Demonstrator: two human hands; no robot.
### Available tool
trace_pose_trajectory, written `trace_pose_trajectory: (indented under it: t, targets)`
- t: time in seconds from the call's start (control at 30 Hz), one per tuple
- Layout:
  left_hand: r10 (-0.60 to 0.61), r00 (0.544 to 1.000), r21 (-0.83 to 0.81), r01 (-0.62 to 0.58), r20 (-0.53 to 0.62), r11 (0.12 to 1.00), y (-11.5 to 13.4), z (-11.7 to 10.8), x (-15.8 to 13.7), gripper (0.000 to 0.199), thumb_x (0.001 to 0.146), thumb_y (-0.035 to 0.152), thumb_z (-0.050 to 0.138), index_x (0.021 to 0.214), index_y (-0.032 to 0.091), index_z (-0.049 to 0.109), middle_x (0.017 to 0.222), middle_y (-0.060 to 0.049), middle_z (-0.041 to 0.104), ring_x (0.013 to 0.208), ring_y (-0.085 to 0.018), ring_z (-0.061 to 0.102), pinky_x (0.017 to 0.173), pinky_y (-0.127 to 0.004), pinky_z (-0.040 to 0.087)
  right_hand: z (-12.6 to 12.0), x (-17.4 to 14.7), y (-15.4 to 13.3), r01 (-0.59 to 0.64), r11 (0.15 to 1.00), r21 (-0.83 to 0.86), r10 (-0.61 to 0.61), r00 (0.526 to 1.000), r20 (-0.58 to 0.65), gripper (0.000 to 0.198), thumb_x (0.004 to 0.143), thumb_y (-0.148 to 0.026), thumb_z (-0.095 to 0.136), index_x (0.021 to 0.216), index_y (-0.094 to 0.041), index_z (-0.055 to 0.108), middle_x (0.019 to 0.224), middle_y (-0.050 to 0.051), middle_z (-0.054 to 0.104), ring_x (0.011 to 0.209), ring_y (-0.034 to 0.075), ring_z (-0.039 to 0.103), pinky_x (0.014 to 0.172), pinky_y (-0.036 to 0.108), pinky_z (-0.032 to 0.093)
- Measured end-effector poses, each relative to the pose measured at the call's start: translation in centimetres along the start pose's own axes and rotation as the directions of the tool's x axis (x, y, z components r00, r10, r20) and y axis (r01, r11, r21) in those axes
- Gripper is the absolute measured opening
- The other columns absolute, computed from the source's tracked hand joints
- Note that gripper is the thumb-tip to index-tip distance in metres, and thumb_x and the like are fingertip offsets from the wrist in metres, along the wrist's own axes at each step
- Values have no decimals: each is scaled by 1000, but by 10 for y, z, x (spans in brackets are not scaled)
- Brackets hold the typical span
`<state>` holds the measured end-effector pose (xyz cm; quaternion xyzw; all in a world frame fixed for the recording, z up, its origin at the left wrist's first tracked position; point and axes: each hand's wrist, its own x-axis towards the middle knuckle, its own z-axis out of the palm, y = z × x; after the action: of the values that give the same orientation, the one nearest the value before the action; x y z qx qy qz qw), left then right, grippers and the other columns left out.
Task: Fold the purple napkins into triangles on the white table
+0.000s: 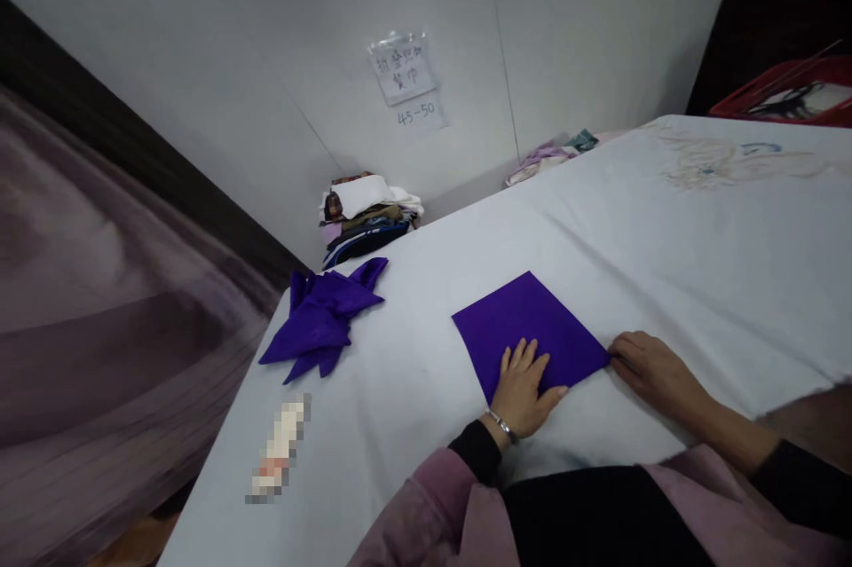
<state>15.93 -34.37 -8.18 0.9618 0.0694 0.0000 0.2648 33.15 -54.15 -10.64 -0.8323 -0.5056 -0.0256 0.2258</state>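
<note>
A purple cloth napkin, folded to a flat four-sided shape, lies on the white-covered table in front of me. My left hand rests flat on its near edge, fingers stretched out and a bracelet at the wrist. At the napkin's right corner, my right hand has its thumb and fingertips pinched together on the cloth. The rest of the right-hand fingers curl over and partly hide the grip.
A heap of purple cloths lies at the table's left edge, with a pixelated patch below it. Folded clothes are stacked by the wall. Handwritten signs hang above. A red basket stands at the far right.
</note>
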Motion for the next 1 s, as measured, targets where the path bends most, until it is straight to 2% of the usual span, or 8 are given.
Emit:
trace_pose_trajectory:
  t: [0.1,0.23,0.33,0.47,0.57,0.67,0.83,1.0]
  targets:
    - [-68,998,-62,68,3,996,-9,-15,6,58,90,55,40,137,20,45,150,-11,35,141,-26,25,114,-51,22,-5,-1,10,12,999,45,-14,999,37,27,86,-33,42,94,-23,65,94,9,68,87,27,62,75,44,51]
    - [-192,972,44,199,-135,979,-37,-38,23,54,92,48,41,136,17,45,150,-12,34,142,-27,22,115,-53,18,-11,15,14,29,993,115,-25,999,-34,45,87,-38,41,129,-24,53,128,9,59,114,29,56,93,47,48]
    - [-269,942,168,304,-202,938,-60,-44,37,58,91,48,41,136,12,43,150,-17,33,142,-31,21,114,-54,16,-5,50,-5,142,974,175,-148,989,22,51,90,-44,40,137,-25,45,141,8,48,128,28,45,104,47,40]
    - [-315,914,245,376,-255,894,-78,-38,49,69,90,55,38,139,8,38,151,-20,29,142,-34,19,114,-54,15,27,112,-38,268,950,162,-294,942,164,61,90,-51,39,141,-17,41,148,14,36,137,30,29,109,51,31]
    - [-323,915,242,380,-243,893,-83,-33,52,70,90,57,35,142,10,34,151,-20,28,142,-34,19,114,-54,17,56,150,-42,259,961,93,-273,941,202,68,88,-59,38,142,-17,39,148,16,35,137,32,27,108,54,28]
    - [-304,919,237,363,-251,901,-86,-30,51,70,90,58,34,142,11,33,151,-19,29,141,-34,20,113,-55,17,72,169,-25,219,976,12,-217,956,196,73,86,-65,35,142,-18,40,146,17,39,136,33,31,109,54,26]
    - [-291,916,235,358,-276,904,-89,-28,50,71,89,58,33,142,10,34,151,-19,30,142,-33,19,114,-54,16,74,168,2,120,990,-76,-106,981,165,75,87,-68,27,143,-19,38,148,14,36,137,29,29,110,53,22]
    - [-298,912,225,365,-282,903,-87,-25,50,71,89,59,34,142,11,35,151,-17,30,142,-33,19,114,-53,16,71,166,-1,72,992,-102,-52,982,180,79,87,-68,25,143,-14,37,149,15,33,138,29,26,111,54,19]
